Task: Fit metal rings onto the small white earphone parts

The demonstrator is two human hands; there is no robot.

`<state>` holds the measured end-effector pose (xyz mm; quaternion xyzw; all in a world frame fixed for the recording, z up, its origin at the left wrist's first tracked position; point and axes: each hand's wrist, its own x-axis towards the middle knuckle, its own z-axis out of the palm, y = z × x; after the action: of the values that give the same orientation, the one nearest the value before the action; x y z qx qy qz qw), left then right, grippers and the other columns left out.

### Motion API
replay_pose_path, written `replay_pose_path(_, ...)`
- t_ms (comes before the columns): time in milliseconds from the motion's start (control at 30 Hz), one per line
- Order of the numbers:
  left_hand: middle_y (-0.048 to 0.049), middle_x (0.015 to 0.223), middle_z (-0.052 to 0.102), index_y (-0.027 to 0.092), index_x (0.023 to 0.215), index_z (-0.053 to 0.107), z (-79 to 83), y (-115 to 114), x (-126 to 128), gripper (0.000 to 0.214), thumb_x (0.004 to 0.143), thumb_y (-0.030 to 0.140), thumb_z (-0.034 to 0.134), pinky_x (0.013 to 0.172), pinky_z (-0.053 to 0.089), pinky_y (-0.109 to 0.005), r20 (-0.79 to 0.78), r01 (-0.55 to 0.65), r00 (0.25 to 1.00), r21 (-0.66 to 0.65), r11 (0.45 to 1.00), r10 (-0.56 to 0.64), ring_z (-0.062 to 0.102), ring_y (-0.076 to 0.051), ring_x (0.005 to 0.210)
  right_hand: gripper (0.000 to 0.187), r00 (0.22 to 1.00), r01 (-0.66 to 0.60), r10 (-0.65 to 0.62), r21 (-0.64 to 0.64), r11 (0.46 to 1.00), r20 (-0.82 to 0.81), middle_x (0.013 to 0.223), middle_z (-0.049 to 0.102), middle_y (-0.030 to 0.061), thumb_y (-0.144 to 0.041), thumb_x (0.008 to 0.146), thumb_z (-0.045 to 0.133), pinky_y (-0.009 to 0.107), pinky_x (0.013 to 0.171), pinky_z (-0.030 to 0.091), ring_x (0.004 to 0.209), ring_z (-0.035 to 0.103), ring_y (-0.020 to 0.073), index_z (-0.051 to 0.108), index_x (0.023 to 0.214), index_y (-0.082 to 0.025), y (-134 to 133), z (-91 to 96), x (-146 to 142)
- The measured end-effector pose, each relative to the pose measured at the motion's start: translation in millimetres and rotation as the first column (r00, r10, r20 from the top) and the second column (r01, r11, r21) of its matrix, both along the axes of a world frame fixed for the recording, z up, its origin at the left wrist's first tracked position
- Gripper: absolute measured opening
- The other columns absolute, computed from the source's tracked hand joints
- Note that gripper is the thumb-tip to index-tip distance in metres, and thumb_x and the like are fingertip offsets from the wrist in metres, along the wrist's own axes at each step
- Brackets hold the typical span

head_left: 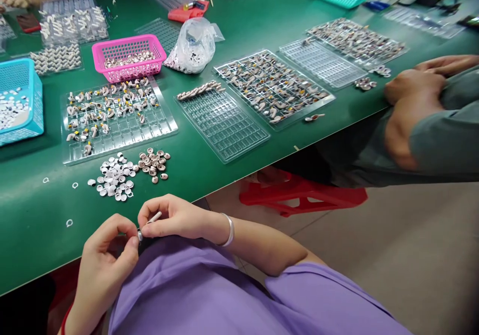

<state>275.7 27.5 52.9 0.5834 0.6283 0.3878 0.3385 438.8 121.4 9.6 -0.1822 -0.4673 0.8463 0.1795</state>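
Note:
My right hand [170, 220] pinches a small white earbud-like part [152, 219] at the green table's near edge. My left hand [108, 248] is closed beside it, its fingertips pinched on the part's tip, where a tiny piece that I cannot make out sits. Just beyond the hands lie a pile of small white caps [114, 178] and a pile of brownish caps [154, 163]. Behind those lies a clear tray [118, 120] partly filled with white parts.
An empty clear tray [222, 123], filled trays [273, 85], a pink basket [129, 57], a blue basket [18, 100] and a plastic bag [192, 46] lie on the green table [33, 235]. A co-worker's arms [422, 110] rest at the right edge. A red stool [299, 193] stands below.

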Motion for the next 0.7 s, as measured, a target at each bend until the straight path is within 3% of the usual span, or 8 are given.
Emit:
replay_pose_path(200, 0.0041, 0.063, 0.054, 0.023, 0.068, 0.058, -4.6, 2.3, -9.8, 0.018, 0.084, 0.03, 0.059, 0.047, 0.038, -0.023, 0.012, -0.038, 0.999, -0.082, 0.996, 0.039, 0.047, -0.011, 0.053, 0.023, 0.99, -0.051, 0.028, -0.16, 0.986, -0.141, 0.061, 0.055, -0.0057, -0.03, 0.073, 0.078, 0.02, 0.047, 0.025, 0.049, 0.037, 0.0038, 0.063, 0.077, -0.013, -3.8, -8.5, -4.2)
replay_pose_path(267, 0.0033, 0.064, 0.057, 0.023, 0.069, 0.06, -8.1, 8.5, -25.6, 0.019, 0.083, 0.035, 0.06, 0.049, 0.039, -0.024, -0.082, -0.084, 0.994, -0.097, 0.992, 0.076, 0.05, -0.013, 0.055, 0.023, 0.986, -0.022, -0.007, -0.179, 0.984, -0.164, 0.06, 0.054, -0.0059, -0.029, 0.072, 0.079, 0.02, 0.046, 0.024, 0.048, 0.036, 0.0037, 0.063, 0.076, -0.013, -3.7, -9.6, -2.4)
replay_pose_path(333, 0.0026, 0.064, 0.06, 0.023, 0.068, 0.062, -11.4, 17.7, -48.4, 0.022, 0.082, 0.039, 0.06, 0.052, 0.04, -0.026, -0.275, -0.137, 0.955, -0.091, 0.986, 0.107, 0.053, -0.014, 0.057, 0.023, 0.984, 0.03, -0.059, -0.17, 0.985, -0.166, 0.061, 0.055, -0.0053, -0.029, 0.072, 0.08, 0.02, 0.047, 0.025, 0.049, 0.037, 0.0037, 0.062, 0.075, -0.014, -1.9, -10.0, 1.1)
replay_pose_path(400, 0.0021, 0.061, 0.057, 0.023, 0.058, 0.058, -13.5, 28.1, -73.2, 0.034, 0.084, 0.045, 0.056, 0.056, 0.041, -0.028, -0.528, -0.244, 0.824, -0.003, 0.97, 0.206, 0.052, -0.014, 0.054, 0.023, 0.982, 0.09, -0.109, -0.127, 0.988, -0.156, 0.063, 0.056, -0.0045, -0.029, 0.073, 0.08, 0.019, 0.049, 0.029, 0.051, 0.04, 0.0039, 0.062, 0.074, -0.014, 0.9, -10.2, 5.3)
replay_pose_path(467, -0.0006, 0.075, 0.063, 0.022, 0.062, 0.062, -14.3, 38.2, -93.6, 0.028, 0.079, 0.045, 0.063, 0.061, 0.042, -0.031, -0.592, -0.314, 0.749, 0.078, 0.946, 0.297, 0.057, -0.016, 0.061, 0.025, 0.979, 0.14, -0.149, -0.077, 0.987, -0.141, 0.066, 0.057, -0.0037, -0.03, 0.075, 0.08, 0.018, 0.055, 0.035, 0.056, 0.046, 0.0049, 0.061, 0.073, -0.014, 3.8, -10.4, 8.7)
replay_pose_path(533, -0.0017, 0.092, 0.067, 0.023, 0.082, 0.071, -14.6, 46.9, -105.6, 0.02, 0.08, 0.04, 0.061, 0.063, 0.044, -0.031, -0.605, -0.32, 0.73, 0.106, 0.941, 0.317, 0.061, -0.016, 0.065, 0.027, 0.979, 0.155, -0.161, -0.058, 0.986, -0.127, 0.071, 0.06, -0.0021, -0.033, 0.076, 0.081, 0.02, 0.063, 0.043, 0.063, 0.054, 0.0069, 0.062, 0.074, -0.015, 5.6, -10.8, 10.8)
replay_pose_path(600, -0.0009, 0.097, 0.068, 0.024, 0.093, 0.074, -15.6, 54.6, -109.3, 0.024, 0.084, 0.038, 0.056, 0.064, 0.044, -0.031, -0.613, -0.297, 0.729, 0.116, 0.948, 0.303, 0.061, -0.015, 0.064, 0.029, 0.982, 0.144, -0.151, -0.069, 0.987, -0.116, 0.075, 0.063, -0.0002, -0.036, 0.076, 0.082, 0.023, 0.069, 0.049, 0.068, 0.06, 0.0094, 0.062, 0.076, -0.015, 6.1, -11.7, 11.7)
replay_pose_path(700, -0.0007, 0.091, 0.069, 0.026, 0.092, 0.076, -19.2, 65.6, -107.5, 0.026, 0.085, 0.042, 0.057, 0.067, 0.045, -0.031, -0.632, -0.243, 0.729, 0.121, 0.962, 0.263, 0.059, -0.016, 0.064, 0.031, 0.985, 0.134, -0.142, -0.085, 0.987, -0.094, 0.077, 0.065, 0.0009, -0.039, 0.076, 0.082, 0.026, 0.071, 0.052, 0.07, 0.064, 0.0109, 0.063, 0.078, -0.014, 5.7, -13.4, 12.3)
